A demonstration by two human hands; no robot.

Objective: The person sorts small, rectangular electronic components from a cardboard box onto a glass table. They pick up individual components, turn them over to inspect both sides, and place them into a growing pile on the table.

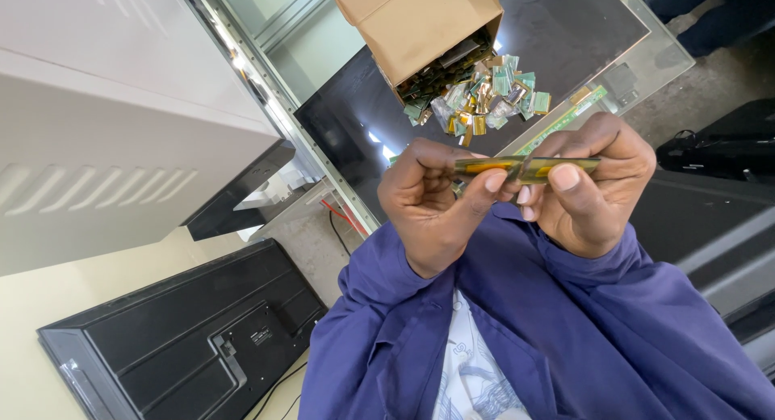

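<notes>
The left hand [428, 206] and right hand [593, 190] pinch shut on the two ends of a thin gold-and-green flex strip [525, 168], held level at chest height. It looks like one piece mid-handling, with most left: a heap of similar strips [484, 93] spills from the tipped cardboard box [420, 24] at 12 o'clock. The glass tabletop's edge [339, 186] runs at 10 o'clock, and a black monitor [194, 339] lies at 8 o'clock, leaving open room only between hands and heap.
</notes>
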